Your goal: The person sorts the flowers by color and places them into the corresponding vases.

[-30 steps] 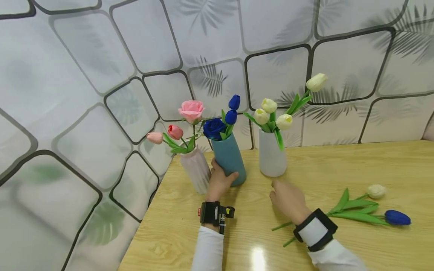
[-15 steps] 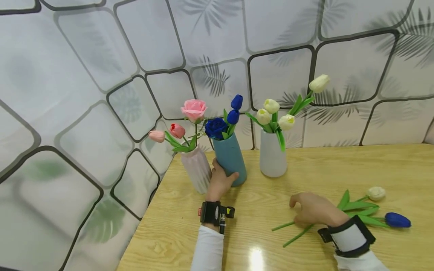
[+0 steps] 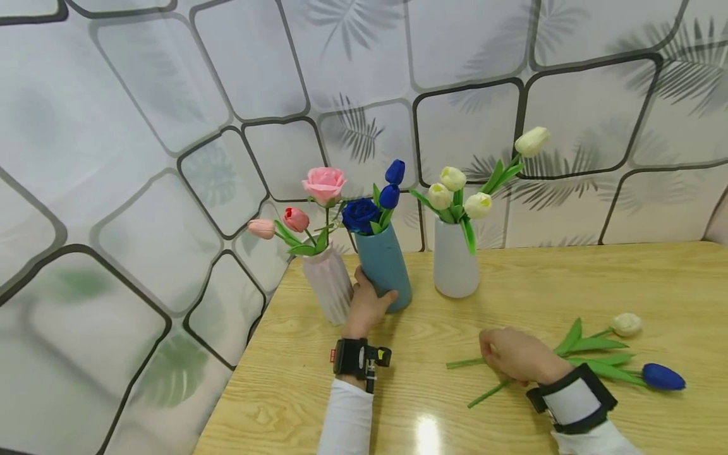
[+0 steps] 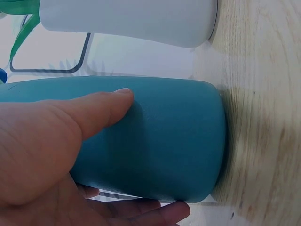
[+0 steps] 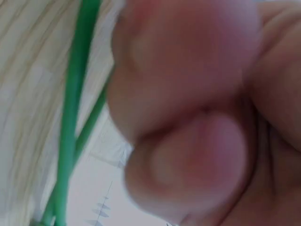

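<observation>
My left hand point(image 3: 368, 306) grips the lower part of a teal vase point(image 3: 385, 268), thumb across its near side. That vase leans and holds a blue rose point(image 3: 360, 215) and two blue tulips. My right hand point(image 3: 517, 354) has curled fingers at the crossed stems of two tulips lying on the table. It pinches the stem of the blue tulip point(image 3: 663, 376); the exact contact is hidden. The white tulip point(image 3: 626, 325) lies beside it. In the right wrist view, green stems point(image 5: 70, 103) run close to the curled fingers point(image 5: 188, 160).
Left of the teal vase stands a pale pink ribbed vase point(image 3: 328, 284) with a pink rose and two pink tulips. A white vase point(image 3: 456, 262) with several white tulips stands to its right. Behind the wooden table point(image 3: 569, 278) is a patterned backdrop point(image 3: 466, 44).
My right hand moved from near the white vase rightward and down to the stems, then its fingers curled. The blue tulip's stem end shifted slightly upward. My left hand stayed on the teal vase.
</observation>
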Demonstrator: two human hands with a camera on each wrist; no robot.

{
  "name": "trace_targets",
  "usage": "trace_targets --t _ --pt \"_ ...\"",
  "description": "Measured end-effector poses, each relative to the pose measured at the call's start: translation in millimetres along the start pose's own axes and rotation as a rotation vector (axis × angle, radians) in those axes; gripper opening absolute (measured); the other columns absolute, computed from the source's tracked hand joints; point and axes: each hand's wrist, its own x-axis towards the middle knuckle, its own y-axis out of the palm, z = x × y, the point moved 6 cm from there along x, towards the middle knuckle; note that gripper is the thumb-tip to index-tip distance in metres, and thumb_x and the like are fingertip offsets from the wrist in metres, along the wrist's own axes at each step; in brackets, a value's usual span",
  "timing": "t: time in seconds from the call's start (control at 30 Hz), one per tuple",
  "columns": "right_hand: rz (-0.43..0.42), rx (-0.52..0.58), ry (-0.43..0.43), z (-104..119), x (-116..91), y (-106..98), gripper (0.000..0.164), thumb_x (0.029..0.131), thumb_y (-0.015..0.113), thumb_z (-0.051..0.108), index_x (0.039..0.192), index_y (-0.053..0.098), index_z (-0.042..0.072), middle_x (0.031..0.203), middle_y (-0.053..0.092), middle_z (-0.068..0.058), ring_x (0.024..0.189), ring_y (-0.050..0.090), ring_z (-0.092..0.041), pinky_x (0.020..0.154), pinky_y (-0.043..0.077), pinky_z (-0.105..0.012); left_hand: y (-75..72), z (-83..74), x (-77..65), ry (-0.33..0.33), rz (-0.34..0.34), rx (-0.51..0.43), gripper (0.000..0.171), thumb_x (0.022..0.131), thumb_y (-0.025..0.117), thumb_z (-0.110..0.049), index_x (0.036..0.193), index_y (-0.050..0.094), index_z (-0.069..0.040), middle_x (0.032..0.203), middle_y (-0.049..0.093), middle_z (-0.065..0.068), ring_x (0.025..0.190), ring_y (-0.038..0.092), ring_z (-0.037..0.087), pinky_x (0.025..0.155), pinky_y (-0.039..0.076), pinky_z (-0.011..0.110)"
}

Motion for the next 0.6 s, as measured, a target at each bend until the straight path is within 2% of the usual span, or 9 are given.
trace_targets --t 0.13,0.3,0.4,0.5,0.6 --pt "-0.028 0.081 0.018 5.7 1.4 1.0 0.011 0.107 0.054 0.005 0.101 0.06 0.011 0.054 0.054 0.0 0.04 0.046 -0.011 0.044 0.038 -0.025 -1.1 -0.2 -1.2 -0.004 -0.002 0.001 0.102 0.103 0.071 -0.029 0.167 0.0 0.006 0.162 0.026 0.045 0.149 0.038 0.058 0.117 0.042 0.064" --pt "-0.113 0.116 0.004 17.2 6.0 1.0 0.008 0.109 0.057 0.01 0.111 0.065 0.008 0.059 0.057 0.0 0.044 0.049 -0.012 0.045 0.04 -0.026 -2.4 0.7 -1.8 -0.008 -0.009 0.006 0.101 0.103 0.071 -0.029 0.167 0.001 0.006 0.162 0.026 0.045 0.149 0.038 0.058 0.117 0.042 0.064" --pt "-0.149 0.1 -0.013 21.2 7.9 1.2 0.007 0.108 0.06 0.011 0.11 0.066 0.008 0.06 0.055 0.002 0.048 0.05 -0.011 0.046 0.039 -0.025 -2.8 0.8 -2.2 -0.008 -0.012 0.003 0.101 0.103 0.072 -0.029 0.167 0.001 0.006 0.162 0.026 0.045 0.149 0.038 0.058 0.117 0.042 0.064" --pt "-0.146 0.08 0.004 19.6 8.9 2.1 0.005 0.104 0.065 0.009 0.107 0.068 0.007 0.062 0.056 0.001 0.051 0.051 -0.012 0.048 0.039 -0.025 -2.6 1.7 -2.3 -0.012 -0.01 0.002 0.101 0.103 0.072 -0.029 0.167 0.001 0.006 0.163 0.026 0.045 0.149 0.038 0.057 0.118 0.042 0.063" --pt "-0.125 0.019 0.032 13.2 9.7 1.8 0.012 0.098 0.07 0.007 0.109 0.07 0.002 0.076 0.066 -0.004 0.061 0.056 -0.014 0.054 0.045 -0.029 -2.4 2.7 -2.5 -0.019 -0.009 -0.005 0.101 0.103 0.072 -0.029 0.167 0.001 0.005 0.163 0.025 0.044 0.15 0.037 0.057 0.118 0.041 0.063"
